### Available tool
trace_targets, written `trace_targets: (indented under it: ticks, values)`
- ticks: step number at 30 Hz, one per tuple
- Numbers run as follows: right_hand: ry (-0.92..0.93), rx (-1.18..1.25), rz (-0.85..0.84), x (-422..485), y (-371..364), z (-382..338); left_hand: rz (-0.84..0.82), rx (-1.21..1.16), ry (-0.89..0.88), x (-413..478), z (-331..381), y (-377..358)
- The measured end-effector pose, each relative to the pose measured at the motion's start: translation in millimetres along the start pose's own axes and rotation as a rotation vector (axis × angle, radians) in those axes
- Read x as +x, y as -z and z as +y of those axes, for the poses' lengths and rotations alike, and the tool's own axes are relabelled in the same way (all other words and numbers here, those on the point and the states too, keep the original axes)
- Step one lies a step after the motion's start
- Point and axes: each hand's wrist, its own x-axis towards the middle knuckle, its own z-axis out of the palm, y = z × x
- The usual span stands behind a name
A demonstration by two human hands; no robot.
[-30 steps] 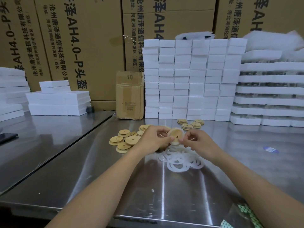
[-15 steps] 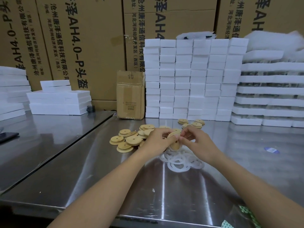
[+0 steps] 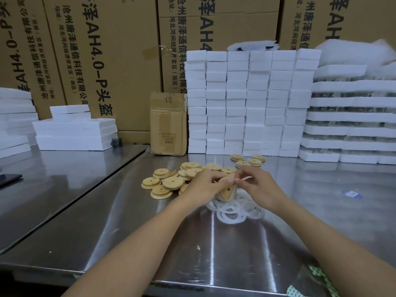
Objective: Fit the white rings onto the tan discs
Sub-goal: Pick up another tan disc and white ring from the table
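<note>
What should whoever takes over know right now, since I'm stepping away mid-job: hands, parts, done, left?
Left hand grips a tan disc on edge above the ring pile.
Right hand pinches a white ring at the disc's rim; it does not look fully seated.
Loose rings lie under the hands, loose discs to the left, a few more discs behind; whether those are ringed I cannot tell.
Left: seat this ring, then work through the loose discs.

Both hands meet at frame centre. The left hand (image 3: 201,187) grips a tan disc (image 3: 226,189) held on edge, and the right hand (image 3: 260,187) pinches a white ring (image 3: 246,178) against it.
</note>
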Motion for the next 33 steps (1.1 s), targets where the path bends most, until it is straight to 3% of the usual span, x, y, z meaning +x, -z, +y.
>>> trace_targets:
  ticks: [9, 21, 33]
  values:
    - [-0.146, 0.233, -0.119, 1.0, 10.8, 2.8, 0.001, -0.064, 0.022, 1.3, -0.3, 2.2]
    - [-0.052, 0.055, -0.068, 2.4, 0.9, 5.1, 0.08, -0.091, 0.057, 1.9, -0.7, 2.3]
    - [-0.224, 0.456, -0.345, 4.9, 22.9, 6.1, 0.017, -0.346, 0.161, -0.8, 13.8, 6.7]
